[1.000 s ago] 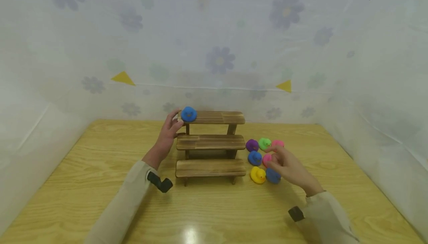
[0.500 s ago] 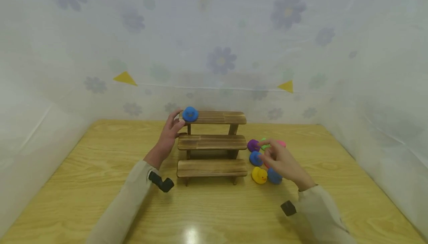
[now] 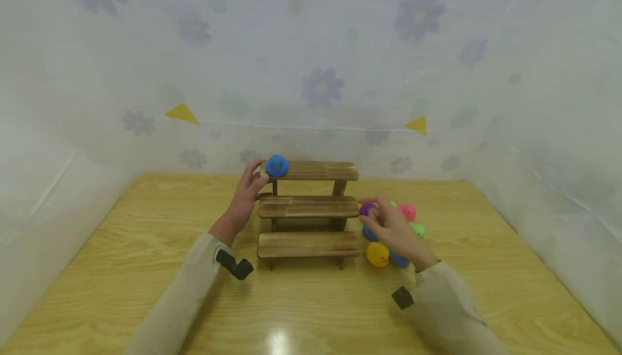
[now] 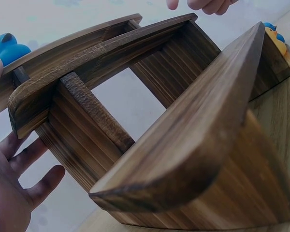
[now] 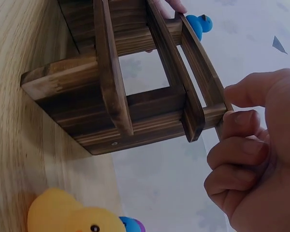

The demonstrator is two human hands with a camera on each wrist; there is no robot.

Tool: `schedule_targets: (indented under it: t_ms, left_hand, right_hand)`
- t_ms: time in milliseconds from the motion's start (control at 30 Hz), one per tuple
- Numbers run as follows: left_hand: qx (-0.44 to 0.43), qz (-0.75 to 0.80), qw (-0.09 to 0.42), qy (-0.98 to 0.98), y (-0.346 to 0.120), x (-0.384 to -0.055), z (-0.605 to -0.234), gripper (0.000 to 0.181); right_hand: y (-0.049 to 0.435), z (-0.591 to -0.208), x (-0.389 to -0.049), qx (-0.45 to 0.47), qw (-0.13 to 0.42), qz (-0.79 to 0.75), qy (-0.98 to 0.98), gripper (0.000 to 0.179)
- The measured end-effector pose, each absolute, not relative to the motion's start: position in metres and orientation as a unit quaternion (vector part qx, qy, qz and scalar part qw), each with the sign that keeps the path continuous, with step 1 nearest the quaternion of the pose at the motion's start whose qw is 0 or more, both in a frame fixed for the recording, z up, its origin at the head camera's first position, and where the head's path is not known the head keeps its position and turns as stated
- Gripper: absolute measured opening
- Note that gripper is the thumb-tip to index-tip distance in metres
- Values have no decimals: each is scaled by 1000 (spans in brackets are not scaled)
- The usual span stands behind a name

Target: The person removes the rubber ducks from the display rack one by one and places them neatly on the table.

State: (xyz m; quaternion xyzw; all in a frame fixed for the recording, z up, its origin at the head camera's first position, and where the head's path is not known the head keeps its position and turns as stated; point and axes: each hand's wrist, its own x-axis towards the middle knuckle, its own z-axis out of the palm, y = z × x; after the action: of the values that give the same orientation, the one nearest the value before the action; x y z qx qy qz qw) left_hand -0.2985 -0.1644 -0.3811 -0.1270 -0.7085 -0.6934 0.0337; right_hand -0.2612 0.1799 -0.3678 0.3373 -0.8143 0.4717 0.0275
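Observation:
A three-step wooden display stand [image 3: 308, 207] stands mid-table, with a blue rubber duck [image 3: 277, 166] on the left end of its top step. My left hand [image 3: 241, 203] grips that end, thumb at the front edge just below the duck, other fingers spread lower down [image 4: 31, 159]. My right hand [image 3: 396, 233] hovers right of the stand, over the ducks. Thumb and forefinger reach leftward, apart; the other fingers are loosely curled [image 5: 237, 150], with nothing visible in them. Partly behind this hand are a purple duck [image 3: 367, 209] and a blue duck.
Beside the stand's right end sit a yellow duck [image 3: 377, 255], another blue duck [image 3: 399, 259], a pink duck [image 3: 408, 212] and a green duck [image 3: 417, 229]. A pale flowered sheet [image 3: 320, 47] walls the table's back and sides.
My right hand has moved left from over the pink ducks towards the stand, uncovering a green duck on the right. The left hand and the duck on top stay put.

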Motion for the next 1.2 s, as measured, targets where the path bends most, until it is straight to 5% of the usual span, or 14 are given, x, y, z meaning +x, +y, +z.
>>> schedule_targets:
  t_ms: [500, 1200]
  left_hand:
    - [-115, -685, 41, -718, -168, -291, -380, 57]
    - [-123, -695, 47, -707, -164, -293, -381, 57]
  right_hand:
    - [159, -346, -270, 324, 11, 502, -802, 33]
    - [131, -330, -283, 357, 56, 498, -789, 33]
